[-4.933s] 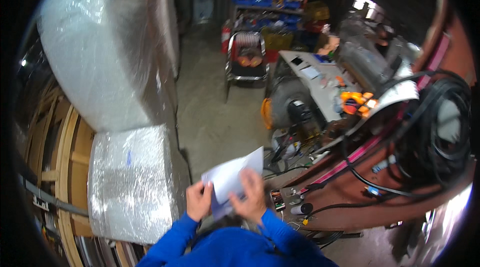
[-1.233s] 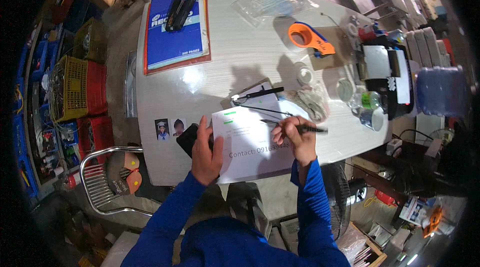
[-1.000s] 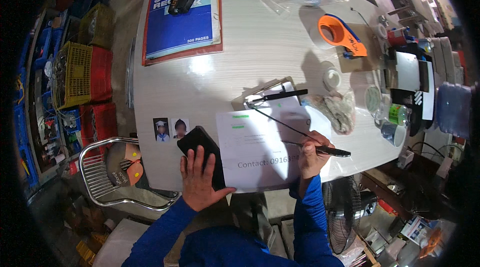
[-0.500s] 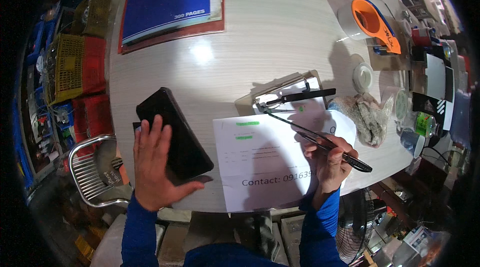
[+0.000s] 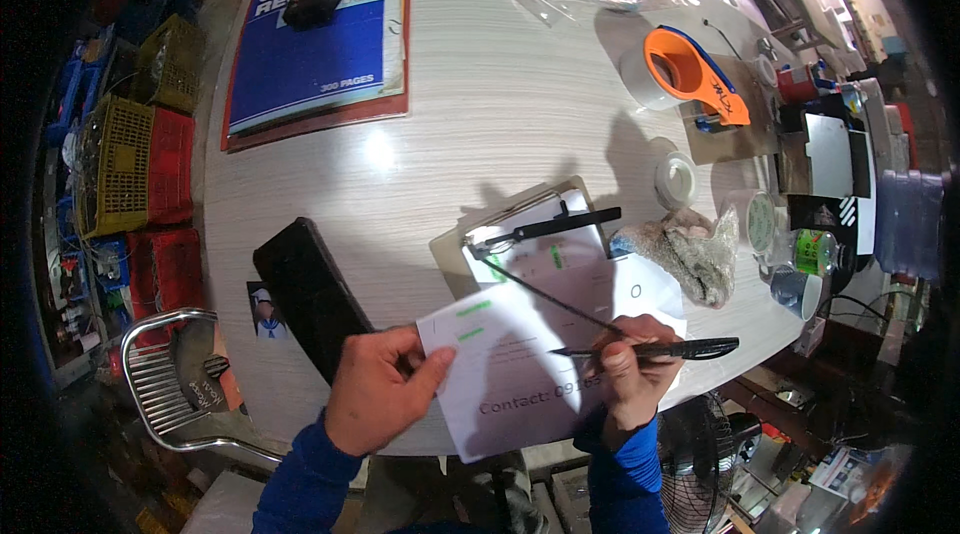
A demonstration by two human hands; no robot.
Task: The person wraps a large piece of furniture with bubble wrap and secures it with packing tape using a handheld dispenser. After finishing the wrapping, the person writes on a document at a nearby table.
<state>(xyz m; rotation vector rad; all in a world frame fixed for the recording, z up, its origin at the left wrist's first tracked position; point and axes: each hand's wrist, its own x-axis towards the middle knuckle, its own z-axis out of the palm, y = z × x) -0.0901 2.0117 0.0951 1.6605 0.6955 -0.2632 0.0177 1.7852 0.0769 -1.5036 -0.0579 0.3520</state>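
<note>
On table edge: left hand (image 5: 375, 399) pinches paper (image 5: 510, 374) corner; right hand (image 5: 625, 369) fingers grip pen (image 5: 660, 347), writing seemingly unfinished.

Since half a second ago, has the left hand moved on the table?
Yes. The left hand went right, off the black wallet, and now pinches the white sheet at its left edge.
</note>
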